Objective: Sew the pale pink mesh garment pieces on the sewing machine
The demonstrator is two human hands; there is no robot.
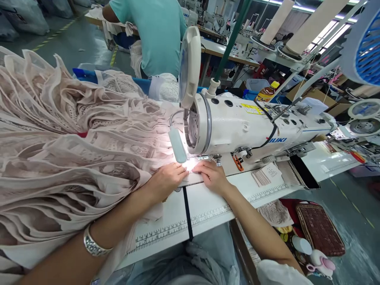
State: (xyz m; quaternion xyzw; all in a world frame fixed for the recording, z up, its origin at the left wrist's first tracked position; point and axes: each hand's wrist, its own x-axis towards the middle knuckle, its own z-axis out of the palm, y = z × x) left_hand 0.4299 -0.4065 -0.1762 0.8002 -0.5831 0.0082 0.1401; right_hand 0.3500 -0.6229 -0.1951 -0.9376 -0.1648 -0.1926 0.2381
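Note:
Under the sewing machine's [231, 122] needle area, both hands meet on a small piece of pale fabric [190, 165], washed out by the bright lamp [177, 144]. My left hand [170, 179] has its fingers bent and pressed together on the fabric, left of the needle. Just to the right, my right hand [211, 176] pinches the fabric's near side, thumb and fingertips close together. Beside and behind my left arm spreads a big heap of pale pink lace pieces [118, 146]. The fingertips are partly lost in glare.
Orange-handled snips [237, 161] lie by the machine base. Paper labels [266, 174] and a black tray [304, 172] sit farther right. A printed ruler [166, 232] runs along the table's front edge. A blue fan [366, 47] hangs upper right; a person in teal [160, 35] sits ahead.

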